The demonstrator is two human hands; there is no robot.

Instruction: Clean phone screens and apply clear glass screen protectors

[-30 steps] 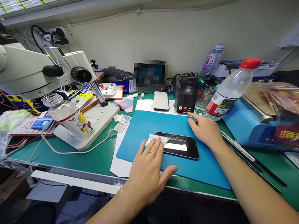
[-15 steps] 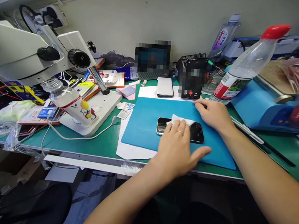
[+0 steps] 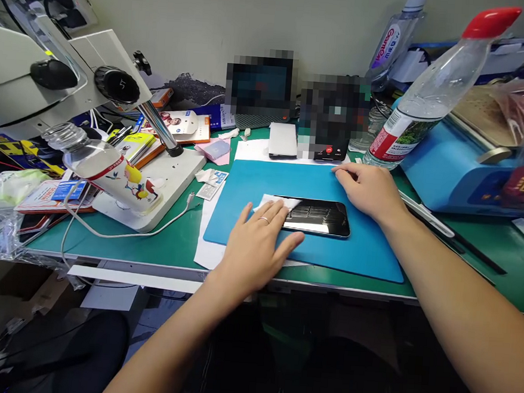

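Note:
A smartphone (image 3: 321, 217) with a dark glossy screen lies flat on a blue mat (image 3: 240, 180); light streaks show on its glass. My left hand (image 3: 259, 238) holds a white wipe (image 3: 288, 202) under its flat fingers, pressed at the phone's left end, which they hide. Its thumb is spread away, and a ring is on one finger. Beyond the phone's right end, my right hand (image 3: 372, 189) rests at the mat's far edge. Its fingers are curled together, and whatever may be in them is hidden.
To the left stand a microscope (image 3: 117, 84) and an open bottle (image 3: 106, 170) on its base, with a white cable (image 3: 170, 221) nearby. A propped phone (image 3: 332, 150), a red-capped bottle (image 3: 430, 100) and a blue machine (image 3: 451, 180) are behind and right.
My left hand has slid the wipe leftward from the phone's middle to its left end, uncovering more screen. My right hand stays at the mat's far edge. The view has shifted slightly.

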